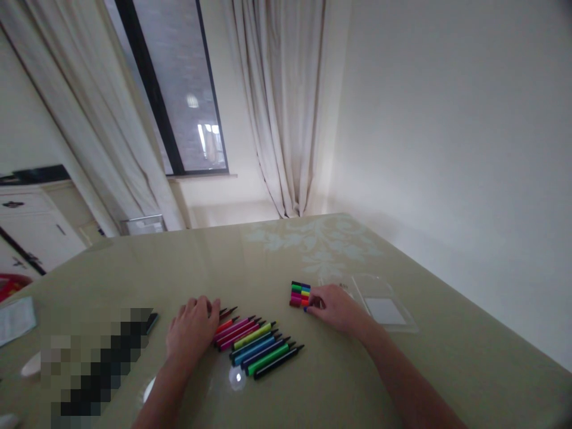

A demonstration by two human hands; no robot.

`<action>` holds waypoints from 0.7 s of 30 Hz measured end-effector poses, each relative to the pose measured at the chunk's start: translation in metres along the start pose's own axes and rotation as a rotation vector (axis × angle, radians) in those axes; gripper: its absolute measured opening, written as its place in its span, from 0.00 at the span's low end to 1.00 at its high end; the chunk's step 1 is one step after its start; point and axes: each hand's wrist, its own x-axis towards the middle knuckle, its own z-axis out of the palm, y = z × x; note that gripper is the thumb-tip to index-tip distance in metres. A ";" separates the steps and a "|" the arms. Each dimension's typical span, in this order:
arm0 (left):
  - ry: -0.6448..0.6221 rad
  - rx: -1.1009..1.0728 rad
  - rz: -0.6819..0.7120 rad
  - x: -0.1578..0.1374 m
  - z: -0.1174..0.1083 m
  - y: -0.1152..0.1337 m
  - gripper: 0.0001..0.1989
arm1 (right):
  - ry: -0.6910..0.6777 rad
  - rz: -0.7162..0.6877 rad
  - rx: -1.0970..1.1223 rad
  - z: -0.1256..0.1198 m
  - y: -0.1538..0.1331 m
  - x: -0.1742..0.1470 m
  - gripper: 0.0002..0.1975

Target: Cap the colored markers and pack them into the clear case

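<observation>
My left grip [192, 330], fingers curled, sits at the upper-left end of a slanting row of slim felt-tip pens in dark red, orange, pink, yellow-green, blue, green and black [269, 358] on the glossy pale-green bench [214, 262]; I cannot tell whether it is closed on a dark red one. My right grip [334, 307] is bent at a small block of multicoloured plastic caps [295, 295], whether holding one I cannot tell, and just beside that wrist lies a clear flat plastic pouch [379, 286] with a white rectangular card [383, 310]
</observation>
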 end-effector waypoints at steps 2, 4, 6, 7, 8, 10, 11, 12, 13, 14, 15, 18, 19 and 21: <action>0.040 0.040 0.044 -0.002 -0.003 0.006 0.19 | 0.001 0.002 -0.024 0.001 -0.001 0.000 0.03; 0.113 0.007 0.138 -0.005 -0.007 0.017 0.20 | 0.010 -0.006 -0.044 0.004 0.000 0.002 0.04; 0.166 -0.092 0.294 -0.013 -0.011 0.032 0.19 | 0.023 -0.008 -0.062 0.008 0.001 0.004 0.05; 0.148 -0.127 0.382 -0.019 -0.012 0.041 0.19 | 0.031 -0.007 -0.071 0.010 0.002 0.005 0.05; 0.122 -0.153 0.466 -0.027 -0.012 0.050 0.18 | 0.039 -0.004 -0.080 0.012 0.003 0.006 0.05; 0.049 -0.219 0.699 -0.045 -0.007 0.067 0.27 | 0.067 0.004 -0.089 0.015 0.004 0.009 0.06; 0.030 -0.225 0.779 -0.054 -0.003 0.075 0.33 | 0.082 0.007 -0.083 0.016 0.004 0.010 0.07; 0.021 -0.215 0.822 -0.063 0.003 0.081 0.38 | 0.096 0.011 -0.071 0.017 0.005 0.011 0.07; 0.013 -0.192 0.832 -0.071 0.009 0.087 0.41 | 0.113 0.018 -0.057 0.017 0.006 0.012 0.08; 0.021 -0.166 0.795 -0.078 0.016 0.091 0.42 | 0.134 0.032 -0.042 0.016 0.007 0.013 0.08; 0.042 -0.143 0.732 -0.084 0.023 0.095 0.41 | 0.161 0.055 -0.031 0.015 0.009 0.013 0.08; 0.132 -0.101 0.575 -0.092 0.038 0.103 0.37 | 0.271 0.189 -0.028 0.010 0.016 0.014 0.10; 0.149 -0.096 0.554 -0.092 0.040 0.104 0.36 | 0.304 0.249 -0.042 0.007 0.019 0.013 0.10; 0.148 -0.091 0.537 -0.090 0.041 0.105 0.36 | 0.339 0.367 -0.090 0.003 0.023 0.012 0.11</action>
